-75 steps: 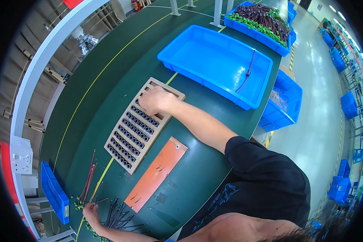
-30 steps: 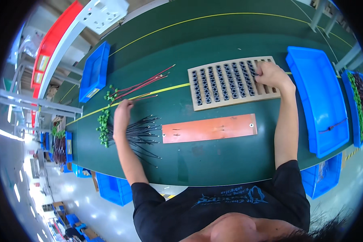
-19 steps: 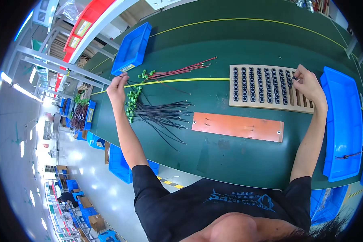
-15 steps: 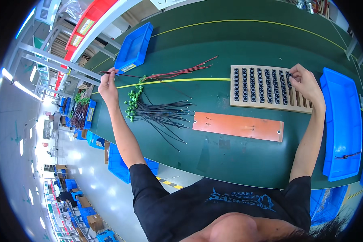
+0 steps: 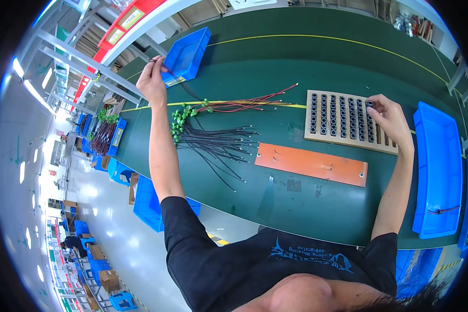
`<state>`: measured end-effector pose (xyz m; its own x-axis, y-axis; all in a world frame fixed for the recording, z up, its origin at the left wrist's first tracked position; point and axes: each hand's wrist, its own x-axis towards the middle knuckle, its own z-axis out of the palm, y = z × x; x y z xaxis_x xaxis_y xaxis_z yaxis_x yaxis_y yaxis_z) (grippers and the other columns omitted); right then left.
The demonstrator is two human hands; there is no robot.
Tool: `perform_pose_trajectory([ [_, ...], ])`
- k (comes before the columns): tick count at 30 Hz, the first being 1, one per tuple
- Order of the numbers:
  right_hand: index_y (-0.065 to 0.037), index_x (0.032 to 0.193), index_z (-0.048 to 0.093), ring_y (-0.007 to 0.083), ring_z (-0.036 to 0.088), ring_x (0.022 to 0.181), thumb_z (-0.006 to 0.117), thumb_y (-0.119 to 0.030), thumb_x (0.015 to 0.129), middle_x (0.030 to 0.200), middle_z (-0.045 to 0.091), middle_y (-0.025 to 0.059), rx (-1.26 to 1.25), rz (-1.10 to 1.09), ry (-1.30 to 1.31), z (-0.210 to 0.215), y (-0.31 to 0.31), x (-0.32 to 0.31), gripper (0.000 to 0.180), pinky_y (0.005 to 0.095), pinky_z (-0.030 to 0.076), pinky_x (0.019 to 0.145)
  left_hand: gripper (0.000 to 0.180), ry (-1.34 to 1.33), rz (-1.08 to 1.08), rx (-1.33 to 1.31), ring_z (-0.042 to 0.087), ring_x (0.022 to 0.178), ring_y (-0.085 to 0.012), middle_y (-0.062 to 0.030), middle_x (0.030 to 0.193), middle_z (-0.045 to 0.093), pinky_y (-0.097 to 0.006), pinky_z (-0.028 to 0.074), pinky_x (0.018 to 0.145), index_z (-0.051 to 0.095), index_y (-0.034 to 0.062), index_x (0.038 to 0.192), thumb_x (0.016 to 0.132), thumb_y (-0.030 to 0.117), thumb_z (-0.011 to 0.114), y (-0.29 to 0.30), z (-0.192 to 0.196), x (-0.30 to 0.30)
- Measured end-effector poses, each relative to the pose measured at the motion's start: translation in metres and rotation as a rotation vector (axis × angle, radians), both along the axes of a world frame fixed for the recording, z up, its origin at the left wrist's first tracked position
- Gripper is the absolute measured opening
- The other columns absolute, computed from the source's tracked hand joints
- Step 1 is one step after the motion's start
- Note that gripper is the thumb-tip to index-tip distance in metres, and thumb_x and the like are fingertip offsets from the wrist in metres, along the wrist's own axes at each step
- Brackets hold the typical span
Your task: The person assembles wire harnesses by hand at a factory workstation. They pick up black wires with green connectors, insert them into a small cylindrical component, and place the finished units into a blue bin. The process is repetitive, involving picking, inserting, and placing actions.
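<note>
My left hand (image 5: pixel 153 80) is raised at the far left, its fingers pinched on a thin dark wire (image 5: pixel 184 85) that trails down toward the table. My right hand (image 5: pixel 391 118) bends over the right part of a wooden rack (image 5: pixel 319 117) holding columns of black rings. Thumb and forefinger close on one black ring (image 5: pixel 369 103) at the far end of a column; whether it is clear of the rack I cannot tell. Between my arms lie a bunch of black wires (image 5: pixel 218 139) with green connectors (image 5: pixel 180 124) and some red wires (image 5: pixel 255 103).
An orange plate (image 5: pixel 296 161) lies before the rack. One blue tray (image 5: pixel 195 52) stands behind my left hand. Another blue tray (image 5: pixel 442 161), with a short wire inside, is at the right. A bin of wires (image 5: pixel 105 132) sits off the table's left end.
My left hand has risen away from me, up beside the far blue tray, with the wire. My right hand stays at the rack's far side. The whole view has shifted slightly.
</note>
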<state>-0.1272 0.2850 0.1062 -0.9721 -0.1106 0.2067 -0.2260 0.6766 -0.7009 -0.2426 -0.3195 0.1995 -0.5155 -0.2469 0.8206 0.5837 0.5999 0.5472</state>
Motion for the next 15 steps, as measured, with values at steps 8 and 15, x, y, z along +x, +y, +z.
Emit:
perform_pose_trajectory([
  [8,0.003,0.116,0.067,0.0192,0.071,0.088,0.068,-0.013,0.097,0.095,0.074,0.0132,-0.122,0.049,0.075,-0.002,-0.023,0.002,0.024,0.0332,0.055,0.08,0.013,0.297,0.255,-0.192,0.068,0.085,-0.0162,-0.0088,0.095,0.076,-0.033,0.055,0.079,0.078,0.0004,0.102,0.099,0.001,0.066,0.028,0.015,0.025],
  [15,-0.005,0.127,0.055,0.0181,0.068,0.113,0.054,-0.016,0.109,0.127,0.07,0.0121,-0.855,0.117,0.008,-0.065,-0.079,0.037,0.021,0.031,0.054,0.09,0.008,-0.326,-0.533,-0.642,0.063,0.084,-0.0386,-0.0168,0.087,0.061,-0.045,0.051,0.072,0.065,0.001,0.096,0.099,0.008,0.062,0.199,-0.106,0.098],
])
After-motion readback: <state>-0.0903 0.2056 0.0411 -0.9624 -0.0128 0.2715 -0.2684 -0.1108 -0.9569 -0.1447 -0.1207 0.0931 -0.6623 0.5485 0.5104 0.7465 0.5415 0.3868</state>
